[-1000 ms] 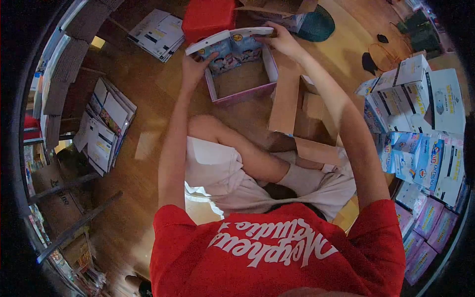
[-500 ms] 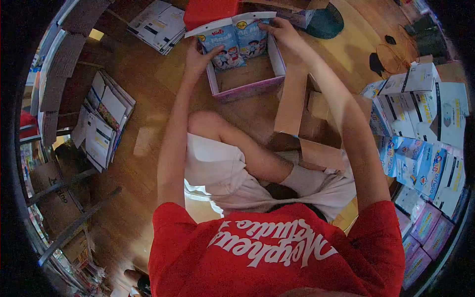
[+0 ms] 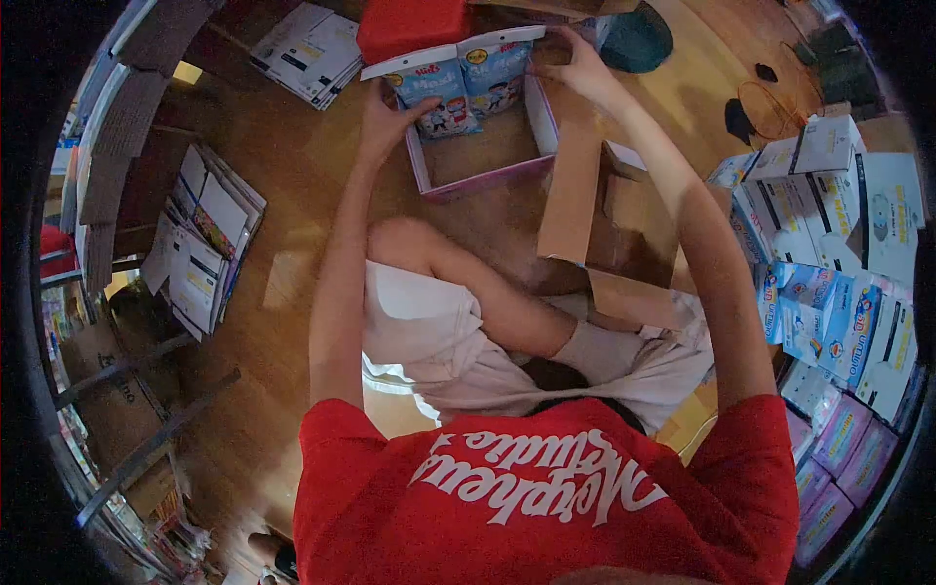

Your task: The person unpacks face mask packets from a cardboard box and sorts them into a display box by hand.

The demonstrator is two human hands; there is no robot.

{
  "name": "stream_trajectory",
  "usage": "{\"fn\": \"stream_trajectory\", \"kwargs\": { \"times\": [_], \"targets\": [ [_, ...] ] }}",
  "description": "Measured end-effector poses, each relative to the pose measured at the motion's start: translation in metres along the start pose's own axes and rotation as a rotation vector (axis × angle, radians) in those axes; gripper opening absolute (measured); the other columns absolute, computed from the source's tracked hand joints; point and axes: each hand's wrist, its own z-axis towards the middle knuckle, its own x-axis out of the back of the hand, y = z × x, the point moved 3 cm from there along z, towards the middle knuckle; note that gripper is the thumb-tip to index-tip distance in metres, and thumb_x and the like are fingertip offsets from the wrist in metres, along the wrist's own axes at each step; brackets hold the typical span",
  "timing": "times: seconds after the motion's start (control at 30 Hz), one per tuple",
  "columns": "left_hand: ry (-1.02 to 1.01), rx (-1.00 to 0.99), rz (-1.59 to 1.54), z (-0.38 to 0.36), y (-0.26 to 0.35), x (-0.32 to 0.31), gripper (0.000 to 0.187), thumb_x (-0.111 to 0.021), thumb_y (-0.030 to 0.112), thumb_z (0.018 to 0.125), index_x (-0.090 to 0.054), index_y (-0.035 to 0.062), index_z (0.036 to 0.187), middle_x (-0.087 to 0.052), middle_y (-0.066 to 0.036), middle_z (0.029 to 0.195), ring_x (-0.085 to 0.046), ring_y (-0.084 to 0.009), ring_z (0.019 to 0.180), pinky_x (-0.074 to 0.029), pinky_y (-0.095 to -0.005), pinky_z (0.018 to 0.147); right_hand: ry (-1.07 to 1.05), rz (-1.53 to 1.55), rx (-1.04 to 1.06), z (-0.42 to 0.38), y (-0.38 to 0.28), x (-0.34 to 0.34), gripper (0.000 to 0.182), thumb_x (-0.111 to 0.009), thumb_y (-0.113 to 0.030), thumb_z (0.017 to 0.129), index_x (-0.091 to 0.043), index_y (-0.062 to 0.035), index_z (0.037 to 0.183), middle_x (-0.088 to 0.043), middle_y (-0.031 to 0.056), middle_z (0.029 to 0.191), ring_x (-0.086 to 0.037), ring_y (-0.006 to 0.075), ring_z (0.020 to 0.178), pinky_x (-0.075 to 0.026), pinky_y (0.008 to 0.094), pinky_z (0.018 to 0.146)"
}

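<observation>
Two light-blue packs of kids' masks stand side by side at the back of a shallow open box (image 3: pixel 485 182) with a pink-edged rim. My left hand (image 3: pixel 386 125) is closed on the left mask pack (image 3: pixel 441 97), its thumb across the front and its other fingers hidden behind. Just beyond the side of the right mask pack (image 3: pixel 492 76), my right hand (image 3: pixel 583 76) has its thumb and fingers apart. The thumb tip is close to that pack's edge.
An open brown carton (image 3: pixel 624 234) stands right of my crossed legs. Stacked product boxes (image 3: pixel 819 302) line the right side. Flattened cartons (image 3: pixel 207 239) lie on the left floor, with more flat boxes (image 3: pixel 307 57) behind. A red object (image 3: pixel 411 24) sits behind the box.
My right hand has let go of the right pack and moved slightly right, its fingers spreading. My left hand keeps its hold on the left pack.
</observation>
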Motion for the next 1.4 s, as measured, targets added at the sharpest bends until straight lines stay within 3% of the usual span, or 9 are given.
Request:
{"fn": "stream_trajectory", "kwargs": {
  "times": [0.27,0.33,0.47,0.7,0.8,0.9,1.0,1.3,1.4],
  "targets": [
    [0.087,-0.003,0.270,-0.018,0.013,0.015,0.087,-0.086,0.021,0.064,-0.035,-0.0056,0.130,-0.044,-0.020,0.131,-0.045,-0.0278,0.121,-0.036,-0.0372,0.104,-0.110,0.099,-0.021,-0.093,-0.059,0.066,0.055,-0.069,-0.021,0.081,-0.044,-0.0091,0.128,-0.057,0.0113,0.114,-0.053,0.0216,0.094,-0.044,0.0317,0.086],
    [0.372,-0.320,0.390,-0.027,0.001,0.039,0.081,-0.083,0.020,0.068,-0.037,-0.0058,0.130,-0.044,-0.020,0.132,-0.045,-0.0283,0.121,-0.034,-0.0381,0.104,-0.099,0.059,-0.077,-0.135,-0.076,0.098,0.052,-0.068,-0.018,0.082,-0.045,-0.0091,0.128,-0.056,0.0120,0.114,-0.054,0.0245,0.095,-0.045,0.0324,0.086],
    [0.646,-0.263,0.004,-0.112,0.089,0.013,0.059,-0.074,0.016,0.080,-0.043,-0.0021,0.127,-0.050,-0.016,0.126,-0.047,-0.0254,0.117,-0.039,-0.0370,0.100,0.107,-0.496,-0.060,-0.232,-0.080,0.146,0.051,-0.064,-0.017,0.083,-0.043,-0.0043,0.129,-0.051,0.0209,0.122,-0.048,0.0396,0.111,-0.042,0.0424,0.092],
    [0.120,-0.236,0.077,-0.178,0.081,-0.120,0.038,-0.062,0.020,0.089,-0.051,-0.0009,0.119,-0.053,-0.014,0.122,-0.049,-0.0245,0.115,-0.037,-0.0366,0.099,0.173,-0.581,-0.601,-0.309,-0.014,0.108,0.097,-0.072,-0.040,0.074,-0.019,0.0066,0.141,-0.023,0.0326,0.140,-0.032,0.0464,0.125,-0.037,0.0507,0.099],
    [0.127,-0.244,0.101,-0.187,0.090,-0.115,0.035,-0.059,0.018,0.091,-0.051,-0.0010,0.118,-0.053,-0.013,0.121,-0.050,-0.0219,0.112,-0.038,-0.0347,0.097,0.158,-0.619,-0.771,-0.296,-0.002,0.104,0.089,-0.070,-0.034,0.076,-0.023,0.0077,0.139,-0.030,0.0342,0.136,-0.036,0.0485,0.123,-0.039,0.0487,0.098],
    [0.265,-0.107,-0.151,-0.179,0.058,-0.097,0.029,-0.055,0.015,0.093,-0.051,-0.0006,0.117,-0.054,-0.011,0.118,-0.052,-0.0193,0.109,-0.040,-0.0319,0.094,0.197,-0.401,-0.645,-0.288,0.056,0.106,0.072,-0.066,-0.030,0.078,-0.037,0.0056,0.133,-0.053,0.0237,0.121,-0.049,0.0359,0.115,-0.037,0.0418,0.099],
    [0.447,-0.086,-0.235,-0.175,0.054,-0.084,0.026,-0.052,0.013,0.094,-0.051,-0.0005,0.116,-0.056,-0.009,0.115,-0.053,-0.0182,0.106,-0.041,-0.0303,0.093,0.439,0.100,-0.485,-0.281,0.014,0.126,0.058,-0.065,-0.023,0.078,-0.047,0.0022,0.127,-0.062,0.0134,0.111,-0.056,0.0231,0.106,-0.043,0.0354,0.093],
    [0.453,-0.072,-0.260,-0.160,0.032,-0.081,0.023,-0.051,0.010,0.094,-0.051,-0.0010,0.114,-0.057,-0.009,0.110,-0.054,-0.0175,0.104,-0.042,-0.0300,0.092,0.406,1.079,-0.566,-0.237,-0.034,0.181,0.034,-0.052,-0.037,0.092,-0.056,-0.0090,0.112,-0.059,0.0037,0.103,-0.054,0.0153,0.088,-0.043,0.0339,0.070],
    [0.460,-0.060,-0.264,-0.162,0.030,-0.081,0.022,-0.051,0.009,0.094,-0.051,-0.0012,0.114,-0.057,-0.009,0.110,-0.054,-0.0177,0.103,-0.042,-0.0304,0.092,0.552,1.251,-0.551,-0.116,-0.145,0.184,0.039,-0.048,-0.034,0.095,-0.052,-0.0069,0.123,-0.057,0.0097,0.119,-0.056,0.0210,0.104,-0.047,0.0371,0.086]
  ]
}}
